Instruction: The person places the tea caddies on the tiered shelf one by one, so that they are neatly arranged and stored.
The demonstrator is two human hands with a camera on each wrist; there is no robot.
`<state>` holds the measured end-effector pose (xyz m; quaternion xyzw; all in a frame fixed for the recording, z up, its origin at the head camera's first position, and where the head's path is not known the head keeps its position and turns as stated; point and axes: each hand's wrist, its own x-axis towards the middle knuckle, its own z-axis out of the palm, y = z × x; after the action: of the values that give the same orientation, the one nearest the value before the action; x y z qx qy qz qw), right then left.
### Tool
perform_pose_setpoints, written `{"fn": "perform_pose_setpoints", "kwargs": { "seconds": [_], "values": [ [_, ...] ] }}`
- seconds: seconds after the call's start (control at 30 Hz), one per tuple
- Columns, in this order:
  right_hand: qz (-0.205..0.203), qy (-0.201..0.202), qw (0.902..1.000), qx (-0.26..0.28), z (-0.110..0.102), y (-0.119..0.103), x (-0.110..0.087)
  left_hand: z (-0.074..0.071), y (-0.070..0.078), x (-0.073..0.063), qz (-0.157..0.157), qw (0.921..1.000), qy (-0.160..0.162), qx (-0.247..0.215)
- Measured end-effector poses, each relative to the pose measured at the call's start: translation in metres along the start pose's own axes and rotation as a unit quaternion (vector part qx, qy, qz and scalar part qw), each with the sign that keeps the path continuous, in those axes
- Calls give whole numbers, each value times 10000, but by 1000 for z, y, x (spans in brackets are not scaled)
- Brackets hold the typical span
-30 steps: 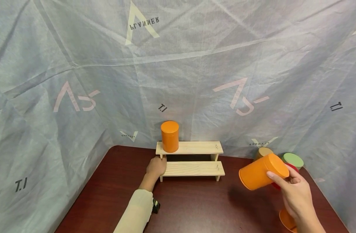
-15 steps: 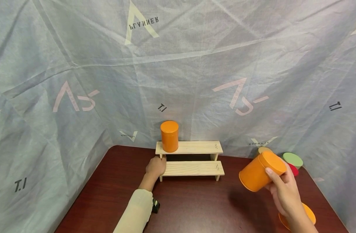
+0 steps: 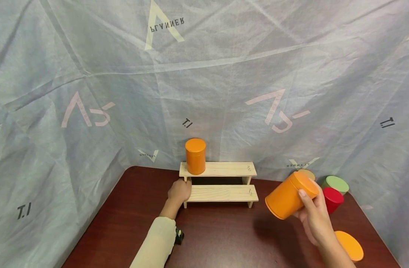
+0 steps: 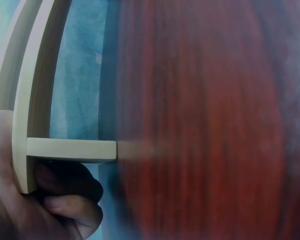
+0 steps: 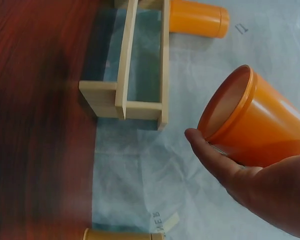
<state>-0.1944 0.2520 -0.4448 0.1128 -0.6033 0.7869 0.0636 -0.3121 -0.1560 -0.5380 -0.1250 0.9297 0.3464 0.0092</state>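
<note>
Because the two-tier wooden shelf (image 3: 221,192) seems light, the left hand (image 3: 179,193), fingers curled round its nine o'clock end, should brace it; the tilted orange canister (image 3: 284,198), aloft at the shelf's three o'clock in the right hand's gripping fingers, is best uprighted slowly.

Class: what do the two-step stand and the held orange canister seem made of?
Two-step stand: pale, apparently unpainted wood, with visible grain. Held orange canister: probably painted metal, glossy, given its highlights and thin rim, though plastic is possible.
</note>
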Motion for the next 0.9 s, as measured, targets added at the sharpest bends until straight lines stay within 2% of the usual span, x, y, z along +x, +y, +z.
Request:
{"fn": "perform_pose_setpoints", "kwargs": {
  "seconds": [0.27,0.47,0.9],
  "values": [
    [83,119,9997,-193,7,6,3,-2,3,-2,-83,9999,33,64],
    [291,278,9984,-388,13,10,8,0,2,-2,-53,10000,16,38],
    [486,225,9972,-521,28,21,15,-1,2,-4,-71,10000,-36,28]
  ]
}}
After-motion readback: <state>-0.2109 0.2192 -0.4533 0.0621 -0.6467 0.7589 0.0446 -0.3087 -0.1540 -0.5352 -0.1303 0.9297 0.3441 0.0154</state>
